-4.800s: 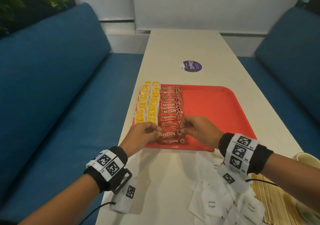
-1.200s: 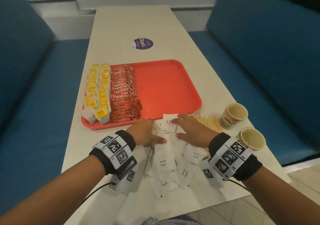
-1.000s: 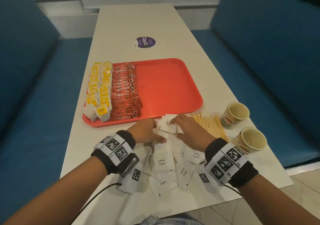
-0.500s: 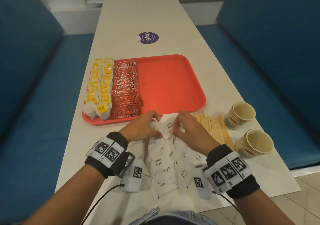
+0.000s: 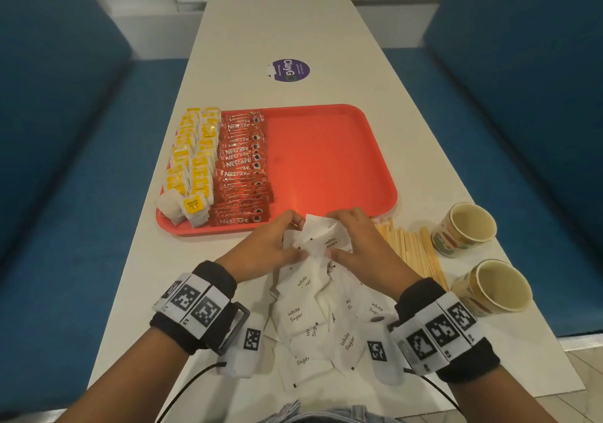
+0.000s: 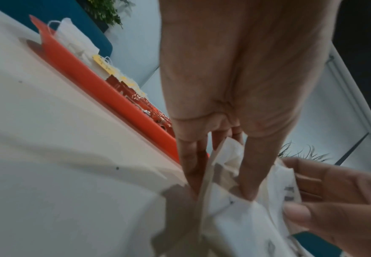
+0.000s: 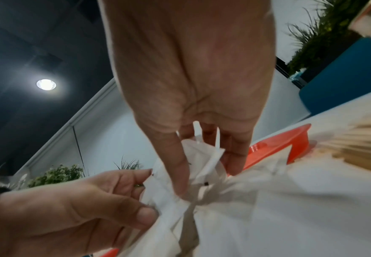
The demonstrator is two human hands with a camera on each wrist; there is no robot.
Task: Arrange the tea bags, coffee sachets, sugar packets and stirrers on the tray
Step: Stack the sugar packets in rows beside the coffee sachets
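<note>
The head camera looks down from above at the table (image 5: 326, 31). Each wrist camera sits very close, looking along the fingers. All three see the red tray (image 5: 326, 161) at twelve o'clock.

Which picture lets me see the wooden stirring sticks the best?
The head view: the wooden stirrers lie in a fanned row on the table, between the right hand and two paper cups. The right wrist view catches only a blurry edge of them. The left wrist view shows none.
</note>
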